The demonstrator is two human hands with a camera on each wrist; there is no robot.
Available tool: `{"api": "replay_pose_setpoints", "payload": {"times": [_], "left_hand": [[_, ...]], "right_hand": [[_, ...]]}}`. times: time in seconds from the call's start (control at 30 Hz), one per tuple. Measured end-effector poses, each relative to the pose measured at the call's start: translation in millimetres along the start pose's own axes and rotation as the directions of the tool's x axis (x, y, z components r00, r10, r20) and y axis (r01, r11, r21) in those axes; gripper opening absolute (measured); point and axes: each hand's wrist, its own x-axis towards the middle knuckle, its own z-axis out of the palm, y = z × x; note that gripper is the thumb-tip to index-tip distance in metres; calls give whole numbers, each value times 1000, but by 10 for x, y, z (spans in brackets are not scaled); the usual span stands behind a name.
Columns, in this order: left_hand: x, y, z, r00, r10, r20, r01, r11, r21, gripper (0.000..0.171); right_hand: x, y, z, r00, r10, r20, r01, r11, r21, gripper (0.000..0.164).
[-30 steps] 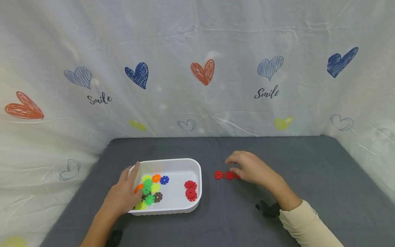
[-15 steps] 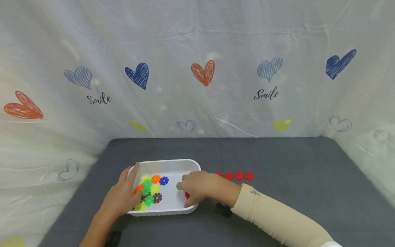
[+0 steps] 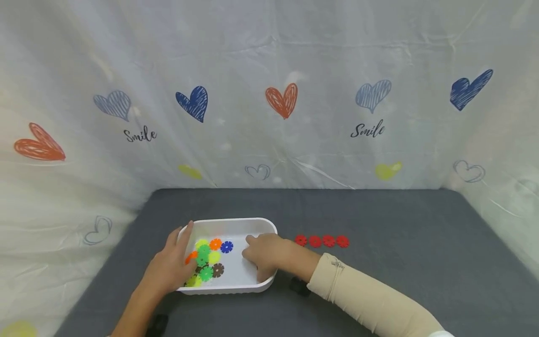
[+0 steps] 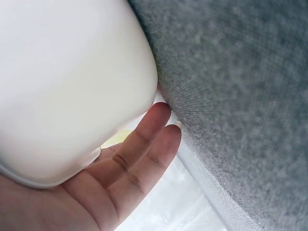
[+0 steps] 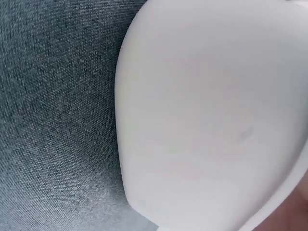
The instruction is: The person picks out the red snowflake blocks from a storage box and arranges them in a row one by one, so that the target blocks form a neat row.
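My left hand (image 3: 168,269) grips the left end of a white plastic tray (image 3: 236,219), its thumb over the rim; in the left wrist view its fingers (image 4: 149,149) lie along the tray's outer wall. Inside on the left is a heap of notched flower-shaped plastic discs: green discs (image 3: 206,273), yellow ones (image 3: 214,257), an orange one (image 3: 215,244), a blue one (image 3: 226,246) and a brown one (image 3: 217,270). My right hand (image 3: 267,255) reaches into the tray's right end with fingers pointing down. It covers the spot where red discs lay, so its fingertips are hidden.
Right of the tray, several red discs (image 3: 329,241) lie in a straight row on the dark grey tablecloth (image 3: 379,267). A pale curtain (image 3: 320,56) printed with hearts hangs behind the table and along its sides.
My right hand has moved left from the row of red discs into the tray's right end and stays there. The row now shows uncovered. My left hand keeps its place on the tray.
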Motion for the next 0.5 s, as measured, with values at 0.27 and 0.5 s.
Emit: {"api": "replay_pose_setpoints", "payload": {"times": [0.27,0.5], "left_hand": [[-7,24,0,1000,-13,11,13,1000,0,92],[5,20,-1,1000,-15,13,15,1000,8,94]], "right_hand": [[-87,-91,54,982,45,-185,-81,978,-195,16],[-92,-69,51,962,-9,-271,-43,982,-185,7]]}}
